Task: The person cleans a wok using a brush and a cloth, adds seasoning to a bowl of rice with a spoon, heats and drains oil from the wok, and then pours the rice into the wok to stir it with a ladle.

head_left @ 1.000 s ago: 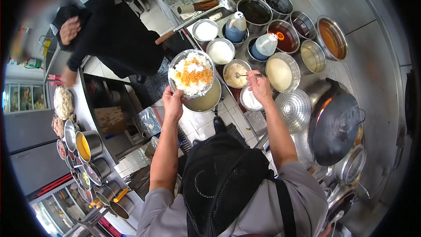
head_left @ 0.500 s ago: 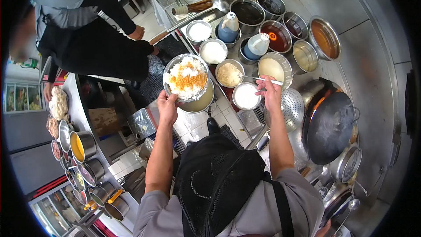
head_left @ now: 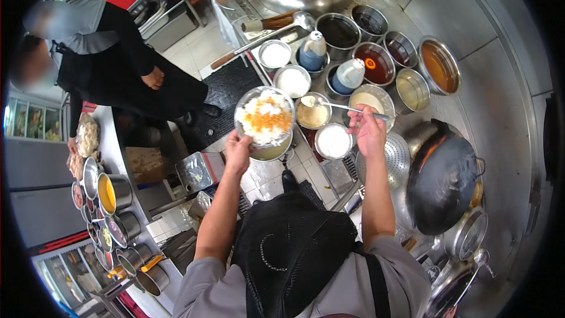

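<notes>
My left hand (head_left: 238, 153) is closed on the near rim of a metal bowl (head_left: 238, 119) heaped with white rice (head_left: 265, 103) and orange crumbs on top. In my right hand (head_left: 369, 131) is a long-handled spoon (head_left: 344, 106), pinched by its handle. The spoon's tip carries a little pale stuff and hangs over a tub of pale yellow paste (head_left: 318, 116). Below my right hand stands a tub of white powder (head_left: 333, 141). A container of cream-coloured liquid (head_left: 376, 99) sits just behind the hand.
Bottles (head_left: 348, 76) and pots of dark and red sauce (head_left: 376, 70) crowd the counter. At right, a blackened wok (head_left: 444, 182) sits beside a perforated ladle (head_left: 393, 162). Another person (head_left: 118, 76) stands at left by a counter with several pots (head_left: 115, 191).
The spoon's tip has lifted out of the paste tub, with pale stuff on it. The bowl has shifted slightly right and down in view. The other person has moved back to the left.
</notes>
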A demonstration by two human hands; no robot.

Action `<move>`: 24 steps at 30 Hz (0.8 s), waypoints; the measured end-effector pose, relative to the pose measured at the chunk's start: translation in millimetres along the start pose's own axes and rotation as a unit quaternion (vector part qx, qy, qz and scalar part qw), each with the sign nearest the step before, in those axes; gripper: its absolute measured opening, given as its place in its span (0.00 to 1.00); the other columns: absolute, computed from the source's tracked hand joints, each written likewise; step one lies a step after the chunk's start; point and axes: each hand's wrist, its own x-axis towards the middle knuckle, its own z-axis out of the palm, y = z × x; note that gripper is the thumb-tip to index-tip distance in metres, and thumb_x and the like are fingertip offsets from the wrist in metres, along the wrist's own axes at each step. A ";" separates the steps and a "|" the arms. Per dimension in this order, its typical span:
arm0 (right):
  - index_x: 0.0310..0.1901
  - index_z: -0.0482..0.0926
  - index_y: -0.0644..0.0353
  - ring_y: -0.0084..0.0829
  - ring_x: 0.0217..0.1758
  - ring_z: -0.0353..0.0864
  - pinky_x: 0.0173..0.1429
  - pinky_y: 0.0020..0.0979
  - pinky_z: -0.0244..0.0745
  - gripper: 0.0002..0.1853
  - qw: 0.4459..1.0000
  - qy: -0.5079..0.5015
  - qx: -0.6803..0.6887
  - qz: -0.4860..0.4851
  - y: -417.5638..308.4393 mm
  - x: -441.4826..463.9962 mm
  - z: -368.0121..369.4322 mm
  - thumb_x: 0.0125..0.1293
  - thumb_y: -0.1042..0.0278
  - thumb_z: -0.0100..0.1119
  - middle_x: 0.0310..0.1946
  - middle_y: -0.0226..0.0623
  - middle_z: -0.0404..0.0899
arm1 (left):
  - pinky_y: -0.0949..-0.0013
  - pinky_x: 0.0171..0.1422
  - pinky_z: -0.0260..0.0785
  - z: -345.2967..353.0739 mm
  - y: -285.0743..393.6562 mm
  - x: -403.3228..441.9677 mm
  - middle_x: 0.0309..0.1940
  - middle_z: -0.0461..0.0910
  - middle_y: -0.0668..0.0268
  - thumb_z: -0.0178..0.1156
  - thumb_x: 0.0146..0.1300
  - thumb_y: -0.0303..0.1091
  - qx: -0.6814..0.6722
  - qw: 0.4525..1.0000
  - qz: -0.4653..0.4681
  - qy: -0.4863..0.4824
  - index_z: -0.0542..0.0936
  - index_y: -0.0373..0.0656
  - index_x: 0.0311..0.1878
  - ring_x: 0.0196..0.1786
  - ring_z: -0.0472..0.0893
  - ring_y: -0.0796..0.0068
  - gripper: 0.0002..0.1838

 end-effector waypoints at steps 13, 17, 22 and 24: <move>0.54 0.79 0.66 0.20 0.29 0.77 0.31 0.25 0.80 0.17 0.930 0.036 -0.365 -0.014 49.3 6.5 -2.1 0.74 0.62 0.52 0.36 0.39 0.83 | 0.63 0.47 0.83 11.2 -24.2 -10.8 0.44 0.83 0.63 0.52 0.60 0.17 -0.048 0.991 -0.003 -0.122 0.76 0.37 0.50 0.42 0.85 0.72 0.15; 0.59 0.76 0.64 0.19 0.27 0.76 0.26 0.23 0.77 0.20 0.943 0.007 -0.317 0.099 86.8 15.4 -12.0 0.73 0.60 0.55 0.36 0.39 0.83 | 0.62 0.46 0.83 -27.2 -32.4 -19.6 0.45 0.83 0.62 0.52 0.61 0.18 -0.050 0.995 0.027 -0.085 0.76 0.37 0.51 0.43 0.85 0.72 0.15; 0.69 0.66 0.58 0.18 0.24 0.73 0.21 0.21 0.67 0.29 0.900 0.038 -0.412 0.137 47.2 -2.4 -32.0 0.70 0.60 0.61 0.29 0.32 0.78 | 0.60 0.47 0.83 -73.0 -16.4 -68.7 0.44 0.82 0.62 0.53 0.62 0.19 -0.077 0.995 0.030 0.047 0.75 0.38 0.52 0.45 0.85 0.68 0.15; 0.69 0.65 0.59 0.24 0.29 0.80 0.25 0.27 0.72 0.28 0.839 -0.105 -0.516 -0.138 75.8 24.4 -161.0 0.70 0.64 0.58 0.32 0.35 0.80 | 0.62 0.44 0.82 -101.9 -13.1 -102.0 0.45 0.82 0.64 0.55 0.62 0.21 -0.107 0.988 0.049 0.098 0.75 0.41 0.54 0.44 0.84 0.72 0.16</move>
